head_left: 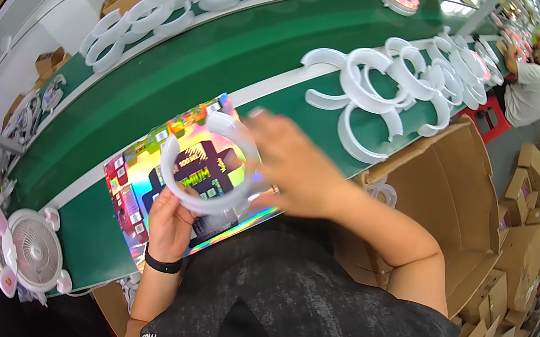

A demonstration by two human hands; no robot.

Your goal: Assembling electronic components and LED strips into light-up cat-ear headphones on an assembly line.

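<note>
Head view: white ring [203, 189] held over holographic printed card [137, 196] at the near edge of the green bench [178, 75].

Left hand [170, 220] grips the ring's lower arc from beneath, fingers closed on it. Right hand [295, 166] is motion-blurred at the ring's right side; grip cannot be told. Risks, as judgement: the one-point hold may let the open ring twist or slip onto the glossy card and scuff it; a fast right-hand pass could knock the ring toward the open carton [450, 199] on the right.
</note>
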